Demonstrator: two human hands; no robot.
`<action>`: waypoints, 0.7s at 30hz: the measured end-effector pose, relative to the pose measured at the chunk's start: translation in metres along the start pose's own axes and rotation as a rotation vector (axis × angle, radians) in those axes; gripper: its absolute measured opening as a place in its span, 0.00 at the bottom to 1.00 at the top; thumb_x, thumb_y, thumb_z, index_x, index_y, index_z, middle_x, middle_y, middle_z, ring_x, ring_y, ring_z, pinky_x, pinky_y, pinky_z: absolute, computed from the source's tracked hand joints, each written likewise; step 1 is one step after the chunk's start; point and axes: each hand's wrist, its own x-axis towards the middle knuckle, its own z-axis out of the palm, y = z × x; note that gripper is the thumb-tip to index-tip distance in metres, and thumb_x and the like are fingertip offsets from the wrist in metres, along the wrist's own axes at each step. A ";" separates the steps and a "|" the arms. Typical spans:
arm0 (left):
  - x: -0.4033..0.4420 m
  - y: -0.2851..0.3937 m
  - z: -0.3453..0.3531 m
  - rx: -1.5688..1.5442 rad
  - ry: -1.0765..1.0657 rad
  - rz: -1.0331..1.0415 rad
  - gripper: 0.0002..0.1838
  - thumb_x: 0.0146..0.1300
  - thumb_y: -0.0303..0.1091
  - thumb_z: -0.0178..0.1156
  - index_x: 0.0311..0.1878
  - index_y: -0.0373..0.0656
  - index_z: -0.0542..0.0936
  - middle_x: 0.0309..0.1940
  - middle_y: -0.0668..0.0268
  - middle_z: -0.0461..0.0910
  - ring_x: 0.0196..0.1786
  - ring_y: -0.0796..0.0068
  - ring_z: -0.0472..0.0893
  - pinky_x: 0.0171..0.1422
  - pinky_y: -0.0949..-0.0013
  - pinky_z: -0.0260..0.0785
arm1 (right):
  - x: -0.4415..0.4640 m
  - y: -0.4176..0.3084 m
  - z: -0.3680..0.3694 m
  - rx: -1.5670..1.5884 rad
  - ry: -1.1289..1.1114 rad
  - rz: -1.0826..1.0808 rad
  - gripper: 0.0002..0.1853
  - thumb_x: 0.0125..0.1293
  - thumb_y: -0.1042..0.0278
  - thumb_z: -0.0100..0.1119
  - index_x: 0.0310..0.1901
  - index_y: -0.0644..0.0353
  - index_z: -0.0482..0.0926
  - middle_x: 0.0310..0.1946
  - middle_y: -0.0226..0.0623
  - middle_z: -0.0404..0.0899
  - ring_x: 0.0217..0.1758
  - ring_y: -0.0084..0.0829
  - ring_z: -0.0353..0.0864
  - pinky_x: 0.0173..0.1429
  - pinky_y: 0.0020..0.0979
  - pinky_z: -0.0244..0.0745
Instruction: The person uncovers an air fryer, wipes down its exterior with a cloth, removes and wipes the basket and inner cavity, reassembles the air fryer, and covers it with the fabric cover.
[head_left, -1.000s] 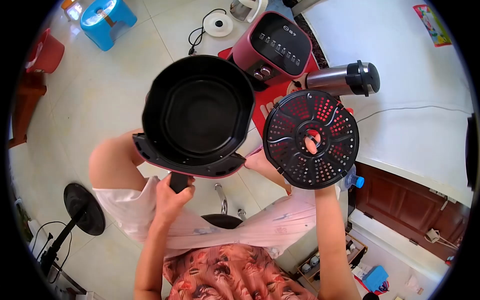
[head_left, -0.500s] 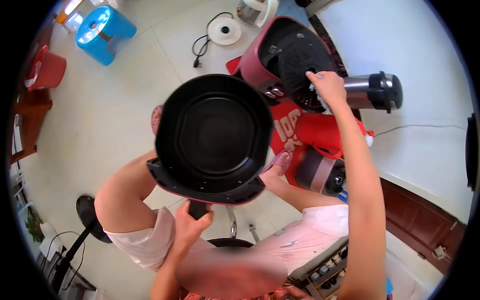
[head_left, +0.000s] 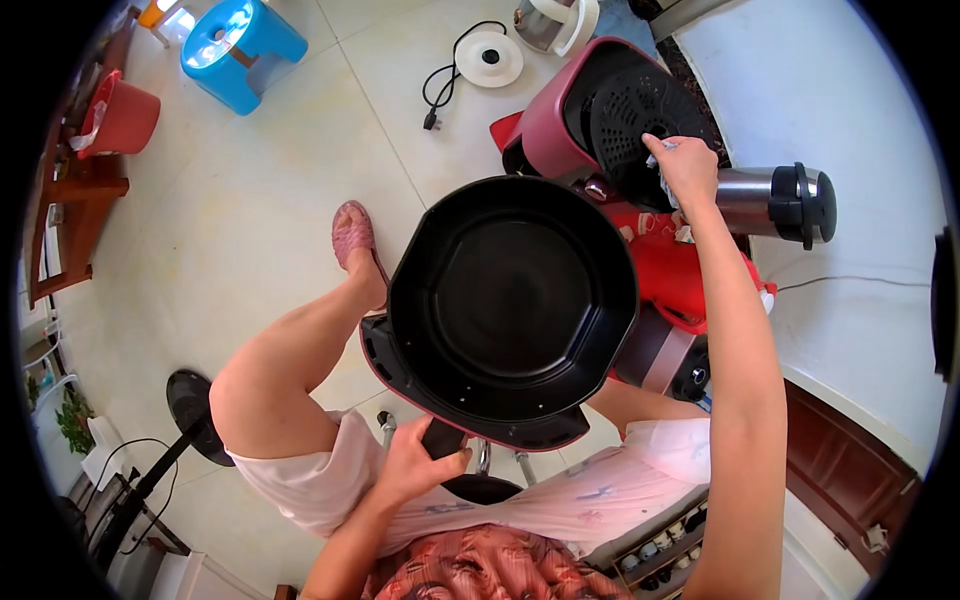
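Observation:
My left hand [head_left: 425, 462] is wrapped round the handle of a black air fryer basket [head_left: 510, 290] with a dark pink front edge. The basket is held over my lap with its hollow inside facing up, and only a few pale specks show in it. My right hand [head_left: 688, 172] pinches a round black perforated plate [head_left: 640, 115] by its edge, together with a whitish cloth or tissue [head_left: 667, 172]. The plate is tilted in front of the pink air fryer body [head_left: 560, 125], partly covering it. I cannot tell whether they touch.
A steel flask [head_left: 750, 200], a red jug [head_left: 690, 275] and a grey-pink appliance [head_left: 660, 355] stand on the right. Further off are a white kettle base [head_left: 490, 60] with its cord, a glass kettle [head_left: 548, 25], a blue stool [head_left: 235, 50] and a red bucket [head_left: 125, 118].
The basket has moved right and slightly lower with my left hand, uncovering my left foot. My right hand stays on the perforated plate, whose holes show more clearly. The whole view has shifted a little.

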 end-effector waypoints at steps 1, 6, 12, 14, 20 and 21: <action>-0.002 0.001 0.000 -0.007 -0.007 -0.007 0.09 0.44 0.28 0.65 0.27 0.41 0.74 0.25 0.72 0.74 0.29 0.83 0.71 0.34 0.76 0.66 | 0.000 0.001 0.001 0.013 -0.002 -0.003 0.26 0.52 0.40 0.65 0.37 0.58 0.86 0.35 0.50 0.84 0.44 0.48 0.83 0.50 0.40 0.76; -0.013 -0.001 0.001 -0.124 -0.053 -0.063 0.09 0.44 0.28 0.65 0.28 0.40 0.74 0.26 0.72 0.75 0.30 0.83 0.72 0.36 0.76 0.66 | -0.003 0.005 0.001 0.086 -0.024 -0.048 0.24 0.52 0.42 0.66 0.34 0.60 0.85 0.32 0.48 0.84 0.41 0.47 0.83 0.50 0.38 0.75; -0.030 -0.004 0.004 -0.155 -0.110 -0.099 0.11 0.47 0.32 0.67 0.31 0.39 0.77 0.27 0.72 0.77 0.32 0.83 0.74 0.38 0.76 0.68 | -0.024 -0.008 -0.019 0.217 -0.018 -0.106 0.22 0.51 0.46 0.69 0.34 0.59 0.81 0.30 0.42 0.84 0.35 0.39 0.84 0.44 0.34 0.75; -0.035 0.000 0.005 -0.189 -0.130 -0.111 0.12 0.49 0.34 0.68 0.33 0.39 0.78 0.27 0.72 0.77 0.32 0.84 0.74 0.38 0.76 0.68 | -0.036 -0.012 -0.031 0.276 -0.122 -0.107 0.23 0.51 0.45 0.71 0.32 0.59 0.80 0.26 0.35 0.83 0.29 0.26 0.81 0.38 0.27 0.72; -0.054 -0.002 0.004 -0.161 -0.162 -0.041 0.15 0.50 0.38 0.69 0.34 0.38 0.79 0.27 0.71 0.77 0.31 0.83 0.74 0.37 0.76 0.67 | -0.091 -0.009 -0.054 0.668 -0.517 0.037 0.32 0.52 0.50 0.73 0.48 0.64 0.70 0.34 0.34 0.76 0.36 0.21 0.74 0.40 0.26 0.71; -0.058 -0.005 0.004 -0.131 -0.158 0.001 0.15 0.50 0.38 0.69 0.35 0.37 0.79 0.27 0.71 0.77 0.31 0.83 0.74 0.36 0.76 0.67 | -0.107 -0.015 -0.063 0.634 -0.530 0.007 0.33 0.52 0.54 0.73 0.52 0.64 0.66 0.38 0.37 0.75 0.39 0.23 0.75 0.42 0.27 0.71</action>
